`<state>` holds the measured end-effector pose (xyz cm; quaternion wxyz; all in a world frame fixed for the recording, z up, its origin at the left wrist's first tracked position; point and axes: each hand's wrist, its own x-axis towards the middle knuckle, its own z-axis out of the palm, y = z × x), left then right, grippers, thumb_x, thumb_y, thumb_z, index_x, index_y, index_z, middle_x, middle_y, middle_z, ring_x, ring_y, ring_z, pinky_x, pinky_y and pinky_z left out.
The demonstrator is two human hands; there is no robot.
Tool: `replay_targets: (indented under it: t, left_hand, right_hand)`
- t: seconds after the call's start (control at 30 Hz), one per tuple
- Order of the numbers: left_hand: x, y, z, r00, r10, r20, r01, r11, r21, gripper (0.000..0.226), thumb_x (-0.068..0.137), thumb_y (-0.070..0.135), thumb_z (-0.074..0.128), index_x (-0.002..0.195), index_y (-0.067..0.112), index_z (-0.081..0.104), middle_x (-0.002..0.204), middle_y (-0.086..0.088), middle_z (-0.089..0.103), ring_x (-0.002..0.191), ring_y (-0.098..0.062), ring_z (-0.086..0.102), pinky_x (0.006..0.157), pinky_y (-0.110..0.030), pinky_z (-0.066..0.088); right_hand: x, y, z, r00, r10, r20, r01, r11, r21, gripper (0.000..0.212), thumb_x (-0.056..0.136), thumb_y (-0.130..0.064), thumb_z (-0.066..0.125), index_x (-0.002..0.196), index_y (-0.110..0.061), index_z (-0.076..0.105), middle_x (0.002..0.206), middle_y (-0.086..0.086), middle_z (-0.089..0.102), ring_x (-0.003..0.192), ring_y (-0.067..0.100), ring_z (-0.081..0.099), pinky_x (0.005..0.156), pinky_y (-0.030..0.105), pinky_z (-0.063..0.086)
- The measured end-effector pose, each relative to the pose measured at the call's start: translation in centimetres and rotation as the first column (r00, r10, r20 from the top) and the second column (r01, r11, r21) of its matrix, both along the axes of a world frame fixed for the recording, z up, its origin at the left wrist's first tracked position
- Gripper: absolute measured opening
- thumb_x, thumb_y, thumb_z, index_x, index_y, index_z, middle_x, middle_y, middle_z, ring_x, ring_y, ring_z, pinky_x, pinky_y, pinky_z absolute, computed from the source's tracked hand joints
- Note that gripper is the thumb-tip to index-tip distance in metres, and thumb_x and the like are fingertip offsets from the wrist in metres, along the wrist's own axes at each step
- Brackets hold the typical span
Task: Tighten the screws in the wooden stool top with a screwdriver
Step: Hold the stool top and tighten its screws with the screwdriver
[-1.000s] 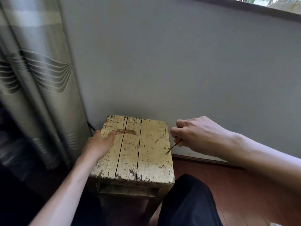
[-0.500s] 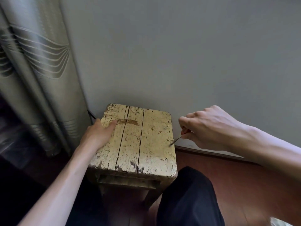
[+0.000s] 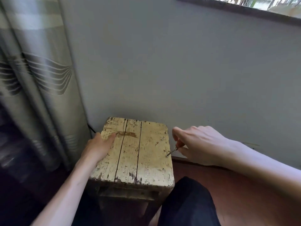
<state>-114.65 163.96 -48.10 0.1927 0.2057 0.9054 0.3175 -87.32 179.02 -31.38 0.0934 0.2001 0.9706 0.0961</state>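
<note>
While right hand (image 3: 200, 144) grips, screwdriver (image 3: 175, 148) touching stool (image 3: 146, 160)

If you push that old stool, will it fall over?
Probably not easily: the stool looks like thick solid planks, so it is likely heavy and stiff. The left hand holds its edge, steadying it. On the smooth wooden floor it might slide instead.

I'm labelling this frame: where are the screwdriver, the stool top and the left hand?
screwdriver (image 3: 172, 151): head view, metal shaft.
stool top (image 3: 153, 149): head view, bare right plank.
left hand (image 3: 97, 146): head view, back of hand.
</note>
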Motion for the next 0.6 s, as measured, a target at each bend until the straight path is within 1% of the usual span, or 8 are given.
replay_targets:
  t: [0.1, 0.2, 0.27, 0.3, 0.4, 0.5, 0.57, 0.6]
  left_hand:
    - [0.2, -0.1, 0.2, 1.0, -0.001, 0.006, 0.001, 1.0, 0.003, 0.101, 0.093, 0.08, 0.037, 0.162, 0.009, 0.02, 0.163, -0.018, 0.035, 0.145, -0.039, 0.041, 0.109, -0.047, 0.041]
    - [0.3, -0.2, 0.3, 1.0, 0.003, 0.022, -0.003, 1.0, 0.009, 0.1, 0.094, 0.079, 0.036, 0.163, 0.01, 0.018, 0.165, -0.017, 0.03, 0.148, -0.038, 0.036, 0.113, -0.049, 0.038]
    - [0.4, -0.1, 0.4, 1.0, 0.004, 0.023, -0.004, 1.0, 0.009, 0.099, 0.094, 0.079, 0.036, 0.163, 0.01, 0.017, 0.166, -0.016, 0.029, 0.149, -0.038, 0.035, 0.113, -0.049, 0.038]
    - [0.4, -0.1, 0.4, 1.0, 0.005, 0.02, -0.006, 1.0, 0.006, 0.099, 0.094, 0.079, 0.036, 0.163, 0.011, 0.017, 0.166, -0.017, 0.03, 0.148, -0.038, 0.036, 0.113, -0.049, 0.038]
    - [0.3, 0.0, 0.3, 1.0, 0.009, 0.005, -0.009, 1.0, -0.003, 0.098, 0.094, 0.078, 0.037, 0.162, 0.01, 0.02, 0.164, -0.018, 0.033, 0.147, -0.039, 0.038, 0.111, -0.048, 0.039]
    - [0.0, 0.0, -0.1, 1.0, 0.008, -0.014, -0.009, 1.0, -0.009, 0.098, 0.094, 0.079, 0.036, 0.161, 0.009, 0.023, 0.162, -0.019, 0.036, 0.145, -0.04, 0.04, 0.109, -0.047, 0.041]
    - [-0.2, 0.1, -0.4, 1.0, 0.009, -0.017, -0.009, 1.0, -0.015, 0.099, 0.093, 0.08, 0.036, 0.161, 0.009, 0.024, 0.161, -0.02, 0.037, 0.144, -0.04, 0.041, 0.108, -0.048, 0.041]
    - [-0.3, 0.1, -0.5, 1.0, 0.009, -0.017, -0.009, 1.0, -0.018, 0.1, 0.092, 0.081, 0.035, 0.161, 0.01, 0.024, 0.161, -0.019, 0.037, 0.144, -0.039, 0.04, 0.108, -0.048, 0.041]
  right_hand:
    - [0.3, 0.3, 0.0, 0.995, 0.096, -0.001, -0.096, 0.995, 0.032, 0.015, 0.109, -0.04, 0.043, 0.115, -0.026, 0.043, 0.11, -0.004, 0.062, 0.087, 0.027, 0.067, 0.075, 0.04, 0.057]
    - [0.3, 0.8, -0.3, 0.962, 0.272, -0.002, -0.269, 0.952, 0.146, 0.022, 0.112, -0.044, 0.038, 0.122, -0.026, 0.047, 0.106, -0.005, 0.053, 0.084, 0.021, 0.062, 0.064, 0.033, 0.048]
    - [0.3, 1.0, -0.2, 0.939, 0.343, 0.0, -0.337, 0.925, 0.175, 0.026, 0.112, -0.047, 0.037, 0.12, -0.026, 0.049, 0.103, -0.007, 0.051, 0.085, 0.018, 0.06, 0.059, 0.032, 0.041]
    - [0.2, 1.2, -0.1, 0.93, 0.366, -0.005, -0.36, 0.916, 0.178, 0.028, 0.111, -0.049, 0.036, 0.119, -0.026, 0.05, 0.102, -0.008, 0.052, 0.086, 0.017, 0.06, 0.058, 0.032, 0.042]
    - [0.1, 1.8, 0.1, 0.919, 0.395, 0.003, -0.39, 0.905, 0.168, 0.032, 0.11, -0.054, 0.033, 0.118, -0.026, 0.048, 0.104, -0.01, 0.056, 0.092, 0.017, 0.063, 0.063, 0.035, 0.051]
    - [0.4, 2.3, 0.1, 0.913, 0.406, -0.025, -0.398, 0.905, 0.148, 0.033, 0.108, -0.057, 0.034, 0.112, -0.028, 0.05, 0.1, -0.012, 0.062, 0.089, 0.018, 0.067, 0.061, 0.034, 0.049]
    - [0.7, 2.5, 0.0, 0.919, 0.389, -0.067, -0.378, 0.917, 0.129, 0.033, 0.106, -0.057, 0.037, 0.108, -0.028, 0.053, 0.098, -0.013, 0.066, 0.083, 0.018, 0.069, 0.058, 0.031, 0.046]
    - [0.9, 2.6, -0.1, 0.924, 0.37, -0.092, -0.359, 0.926, 0.121, 0.034, 0.104, -0.058, 0.038, 0.107, -0.028, 0.054, 0.098, -0.014, 0.068, 0.081, 0.018, 0.07, 0.057, 0.03, 0.047]
